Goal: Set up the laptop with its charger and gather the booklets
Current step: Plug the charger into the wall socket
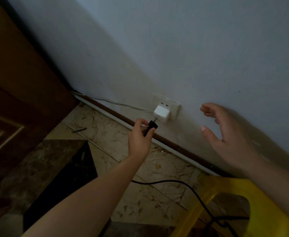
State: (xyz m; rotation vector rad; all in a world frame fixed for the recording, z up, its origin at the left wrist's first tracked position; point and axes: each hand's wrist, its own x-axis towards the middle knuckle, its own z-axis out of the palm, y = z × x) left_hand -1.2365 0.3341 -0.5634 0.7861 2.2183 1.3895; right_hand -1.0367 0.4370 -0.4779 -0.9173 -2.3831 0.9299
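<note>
My left hand [139, 137] grips the black charger plug [151, 127], its metal prongs pointing up at the wall socket [172, 106] low on the wall. The prong tips sit just short of a white adapter [161, 112] plugged into that socket. The black charger cable [188, 187] trails from under my left forearm across the floor to the lower right. My right hand [229, 134] hovers open near the wall, right of the socket, fingers spread and blurred. No laptop or booklets are in view.
A dark wooden door [20, 93] stands at the left. A yellow plastic stool [260, 211] sits at the lower right, with the cable running through it. A thin white wire [123, 105] runs along the skirting to the adapter. The floor is marble tile.
</note>
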